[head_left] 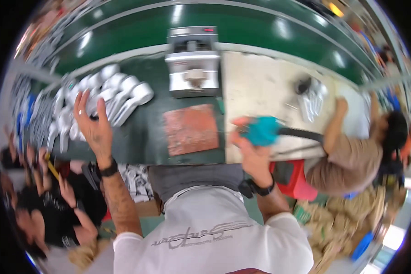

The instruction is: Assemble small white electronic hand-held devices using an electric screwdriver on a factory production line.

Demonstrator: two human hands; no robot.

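Observation:
My left hand is raised with its fingers apart, over a pile of white handled parts with rounded heads at the left of the table. It holds nothing. At the right, my right hand is closed around a blurred teal rounded object. A dark strip runs from beside that object toward the right; I cannot tell whether they are joined. Between my hands a worn reddish square mat lies on the dark green tabletop.
A silver and white machine stands behind the mat. A pale sheet covers the right half of the table, with clear-bagged parts on it. Another person works at the right, others at the left. Green conveyor belts run along the back.

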